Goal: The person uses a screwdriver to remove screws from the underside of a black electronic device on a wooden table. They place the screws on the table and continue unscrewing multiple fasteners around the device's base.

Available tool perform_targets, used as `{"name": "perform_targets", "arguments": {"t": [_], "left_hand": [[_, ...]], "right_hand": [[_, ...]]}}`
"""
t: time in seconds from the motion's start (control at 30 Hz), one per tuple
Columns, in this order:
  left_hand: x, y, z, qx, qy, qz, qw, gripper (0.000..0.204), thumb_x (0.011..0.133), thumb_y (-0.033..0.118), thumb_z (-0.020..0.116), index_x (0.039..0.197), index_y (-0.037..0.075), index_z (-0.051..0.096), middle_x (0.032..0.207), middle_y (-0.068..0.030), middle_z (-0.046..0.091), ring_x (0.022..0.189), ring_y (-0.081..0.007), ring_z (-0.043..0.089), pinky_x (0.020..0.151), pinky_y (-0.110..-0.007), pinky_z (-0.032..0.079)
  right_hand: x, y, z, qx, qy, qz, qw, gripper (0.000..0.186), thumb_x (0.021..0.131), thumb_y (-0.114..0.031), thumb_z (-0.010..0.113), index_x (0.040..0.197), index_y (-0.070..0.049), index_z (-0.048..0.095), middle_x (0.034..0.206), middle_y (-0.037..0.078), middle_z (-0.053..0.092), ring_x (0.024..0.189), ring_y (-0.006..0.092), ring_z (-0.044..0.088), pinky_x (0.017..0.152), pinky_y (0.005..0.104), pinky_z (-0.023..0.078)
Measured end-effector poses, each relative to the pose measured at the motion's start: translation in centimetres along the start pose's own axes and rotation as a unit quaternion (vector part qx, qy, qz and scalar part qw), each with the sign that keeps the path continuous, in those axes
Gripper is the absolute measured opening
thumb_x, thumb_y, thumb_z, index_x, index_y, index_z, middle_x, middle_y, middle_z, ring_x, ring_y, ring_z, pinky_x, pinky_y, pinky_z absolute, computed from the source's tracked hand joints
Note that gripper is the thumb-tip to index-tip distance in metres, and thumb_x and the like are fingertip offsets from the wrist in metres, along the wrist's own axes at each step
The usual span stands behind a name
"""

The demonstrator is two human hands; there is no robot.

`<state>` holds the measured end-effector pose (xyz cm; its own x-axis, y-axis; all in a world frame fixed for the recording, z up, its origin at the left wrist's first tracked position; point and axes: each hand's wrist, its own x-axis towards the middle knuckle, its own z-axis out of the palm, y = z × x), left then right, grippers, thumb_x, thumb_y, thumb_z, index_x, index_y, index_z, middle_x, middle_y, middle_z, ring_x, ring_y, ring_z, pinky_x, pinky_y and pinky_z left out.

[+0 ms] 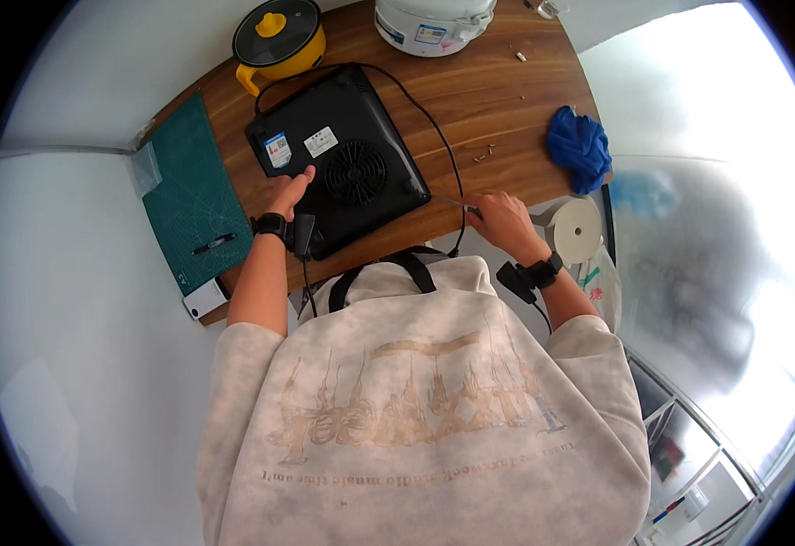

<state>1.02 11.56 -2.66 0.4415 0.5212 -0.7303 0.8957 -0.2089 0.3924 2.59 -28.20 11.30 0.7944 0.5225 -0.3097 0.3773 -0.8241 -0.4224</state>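
A black induction cooker point(384, 136) lies upside down on the table, its round fan grille point(355, 172) and two labels facing up. My left hand point(288, 192) grips its left near edge, the thumb lying on the underside and the other fingers mostly hidden. Beside the right near corner, my right hand point(503, 221) is closed around a slim tool point(449, 199). Its thin shaft points at that corner; its kind is unclear. The cooker's black cord point(447, 136) loops round the far side and runs down past my right fingers.
A yellow pot point(290, 62) with a glass lid and a white rice cooker point(406, 29) stand at the back. Left lies a green cutting mat point(183, 173) with a pen point(213, 244). Small screws point(482, 158), a blue cloth point(578, 148) and a pale roll point(575, 231) are to the right.
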Motion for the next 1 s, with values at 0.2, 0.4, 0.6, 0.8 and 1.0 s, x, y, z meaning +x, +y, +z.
{"name": "perform_targets", "arguments": {"t": [0.2,0.4,0.6,0.8,1.0], "left_hand": [[-0.1,0.3,-0.5,0.038,-0.046,0.018,0.998,0.12,0.079,0.063,0.072,0.148,-0.015,0.012,0.153,-0.0297,0.023,0.139,-0.0424,0.035,0.095,-0.05,0.052],[0.4,-0.3,-0.3,-0.011,-0.045,0.003,0.999,0.121,0.079,0.059,0.074,0.148,-0.015,0.009,0.153,-0.0303,0.016,0.141,-0.043,0.029,0.098,-0.052,0.049],[1.0,-0.8,-0.4,-0.018,-0.044,0.013,0.999,0.123,0.078,0.059,0.075,0.148,-0.014,0.005,0.153,-0.0311,0.014,0.14,-0.0425,0.03,0.096,-0.053,0.05],[-2.3,1.4,-0.9,-0.015,-0.04,-0.018,0.999,0.123,0.079,0.059,0.074,0.149,-0.013,0.004,0.154,-0.0301,0.013,0.14,-0.0428,0.031,0.094,-0.053,0.051],[-2.3,1.1,-1.2,-0.022,-0.045,-0.016,0.999,0.123,0.08,0.059,0.073,0.15,-0.011,0.0,0.155,-0.0287,0.012,0.141,-0.0427,0.028,0.098,-0.054,0.047]], "right_hand": [[0.5,0.5,0.4,-0.009,0.004,-0.025,1.0,0.026,0.081,-0.013,0.065,0.106,-0.011,0.073,0.083,0.016,0.07,0.081,0.0356,0.067,0.072,0.0468,0.053],[0.6,0.4,0.3,-0.022,-0.001,-0.039,0.999,0.028,0.08,-0.011,0.065,0.107,-0.011,0.073,0.084,0.015,0.07,0.082,0.0348,0.067,0.072,0.0452,0.053],[1.2,0.2,0.6,-0.089,0.013,-0.081,0.993,0.025,0.075,-0.006,0.065,0.098,-0.011,0.074,0.086,0.014,0.067,0.086,0.0327,0.066,0.07,0.0421,0.053],[3.3,-0.2,0.2,-0.24,0.032,-0.186,0.952,0.008,0.072,-0.005,0.067,0.076,-0.01,0.071,0.083,0.009,0.064,0.086,0.0265,0.065,0.065,0.0369,0.052],[4.2,-1.5,-0.2,-0.246,-0.046,-0.202,0.947,0.004,0.073,-0.004,0.067,0.073,-0.008,0.069,0.08,0.013,0.067,0.077,0.0286,0.068,0.063,0.037,0.054]]}}
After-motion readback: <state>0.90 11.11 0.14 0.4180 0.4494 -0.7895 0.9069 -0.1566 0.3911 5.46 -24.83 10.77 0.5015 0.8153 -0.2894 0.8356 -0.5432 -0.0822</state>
